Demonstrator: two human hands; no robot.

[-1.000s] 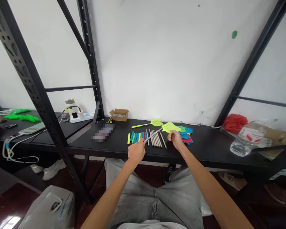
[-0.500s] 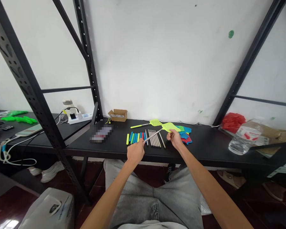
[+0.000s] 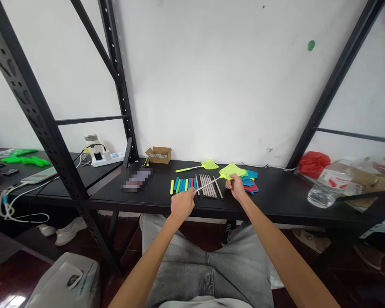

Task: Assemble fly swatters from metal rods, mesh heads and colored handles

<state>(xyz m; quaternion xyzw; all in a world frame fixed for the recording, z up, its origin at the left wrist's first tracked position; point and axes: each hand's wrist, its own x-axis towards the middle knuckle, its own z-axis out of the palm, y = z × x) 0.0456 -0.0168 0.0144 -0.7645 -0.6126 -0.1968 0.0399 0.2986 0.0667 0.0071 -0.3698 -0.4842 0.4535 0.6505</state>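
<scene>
Diagonally, head (image 3: 230, 170) away rightward, yellow swatter (image 3: 225, 174) in pinch of left hand (image 3: 182, 203) and right hand (image 3: 236, 187)

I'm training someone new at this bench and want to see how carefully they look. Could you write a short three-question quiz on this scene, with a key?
1. The left hand grips a rod. What does the right hand grip?

2. True or false: the box stands farther left than the bottle.

3. What lies just to the right of the row of coloured handles?
A) the red bag
B) the loose rods
C) the power strip

Key: 1. The yellow mesh head. 2. True. 3. B.
</scene>
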